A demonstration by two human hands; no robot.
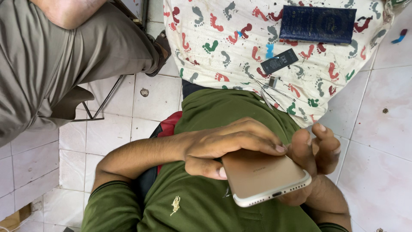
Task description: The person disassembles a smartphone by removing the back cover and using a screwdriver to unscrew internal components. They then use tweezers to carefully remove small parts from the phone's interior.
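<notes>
While the tiled floor (377, 141) takes up most of the view, a cloth (240, 47) printed with coloured footprints covers the counter at the top, and a second person's grey trouser leg (47, 56) fills the upper left beside a metal chair leg (105, 99). Closer in, the wearer's green shirt (206, 206) runs down the middle of the picture.

On the cloth lie a dark blue case (317, 23), a black battery (280, 61) just below it, and thin tweezers (268, 90) near the cloth's lower edge; a small metal part next to them is too small to make out.

Both hands meet over the lap around a gold phone (262, 176), held back side up, port end toward the camera, well apart from the counter. The left hand (227, 144) lies across its upper end with fingers (257, 144) curled over the back and the thumb pressed against the near long edge, so it is closed on the phone. The right hand (313, 150) cups the phone from underneath at the far side, fingers bent loosely up past the edge; it supports more than it clamps.

The phone looks stiff, fairly light and smooth-backed, so I judge it slippery, with glass on the hidden face that could crack if dropped on the tiles. The safest hold seems to be along the two long edges, not the flat back.
</notes>
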